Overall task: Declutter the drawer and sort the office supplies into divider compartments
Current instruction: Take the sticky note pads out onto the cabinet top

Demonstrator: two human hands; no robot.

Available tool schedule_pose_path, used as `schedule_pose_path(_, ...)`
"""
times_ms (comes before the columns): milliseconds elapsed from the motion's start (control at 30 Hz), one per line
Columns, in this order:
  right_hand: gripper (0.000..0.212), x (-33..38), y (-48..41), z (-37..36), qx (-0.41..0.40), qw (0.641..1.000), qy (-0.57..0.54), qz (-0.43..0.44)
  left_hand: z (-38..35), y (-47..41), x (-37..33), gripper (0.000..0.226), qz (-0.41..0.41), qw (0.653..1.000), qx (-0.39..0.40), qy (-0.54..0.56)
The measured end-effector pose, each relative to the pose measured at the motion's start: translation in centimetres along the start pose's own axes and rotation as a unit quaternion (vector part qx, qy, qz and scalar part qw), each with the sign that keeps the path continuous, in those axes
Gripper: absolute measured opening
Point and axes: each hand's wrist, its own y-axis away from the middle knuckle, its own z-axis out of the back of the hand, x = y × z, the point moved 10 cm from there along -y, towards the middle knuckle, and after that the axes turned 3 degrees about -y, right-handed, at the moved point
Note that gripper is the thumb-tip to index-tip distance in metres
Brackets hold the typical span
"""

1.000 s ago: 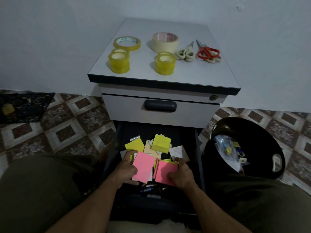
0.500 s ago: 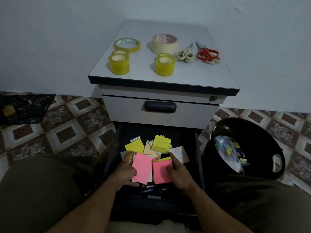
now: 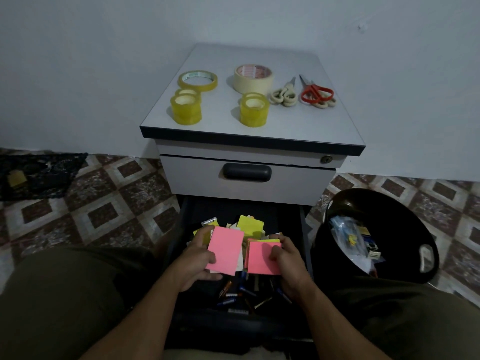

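Observation:
The lower drawer (image 3: 303,229) of a grey cabinet stands pulled out between my knees. My left hand (image 3: 193,261) grips a pink sticky-note pad (image 3: 225,249) by its left edge, held above the drawer. My right hand (image 3: 287,258) grips a second pink pad (image 3: 261,258) that has yellow sheets stacked behind it. The two pads sit side by side, a small gap apart. Behind them a yellow sticky pad (image 3: 250,224) and other loose notes lie in the drawer. Several batteries (image 3: 240,294) lie at the drawer's front, below my hands.
On the cabinet top (image 3: 324,126) stand yellow tape rolls (image 3: 186,109), a flat tape ring (image 3: 198,80), a masking tape roll (image 3: 254,77), cream scissors (image 3: 283,94) and red scissors (image 3: 316,93). A black bin (image 3: 405,211) with scraps sits right of the drawer. The upper drawer (image 3: 246,175) is shut.
Both hands have lifted their pink pads up and slightly toward me, clear of the pile. The right hand's grip moved to the pad's right edge, thumb on top.

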Motion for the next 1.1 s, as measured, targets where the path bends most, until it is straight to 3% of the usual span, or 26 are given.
schedule_pose_path(233, 0.043, 3.5, 1.1, -0.2, 0.004, 0.996, -0.08, 0.03, -1.1, 1.8, -3.4, 0.078, -0.043, 0.998, 0.032, 0.016)
schedule_pose_path(567, 0.033, 9.8, 5.5, -0.9, 0.074, 0.993, -0.062, 0.068, -2.1, 6.0, -8.1, 0.068, -0.116, 0.991, 0.042, 0.059)
schedule_pose_path(933, 0.024, 19.3, 11.5, 2.5, 0.02, 0.983, -0.07, 0.17, -5.6, 13.5, -18.1, 0.052, -0.267, 0.962, 0.003, 0.062)
schedule_pose_path(1100, 0.028, 25.1, 11.3, 5.4, -0.048, 0.975, -0.071, 0.203, -8.2, 14.2, -24.0, 0.042, -0.309, 0.95, -0.017, 0.035)
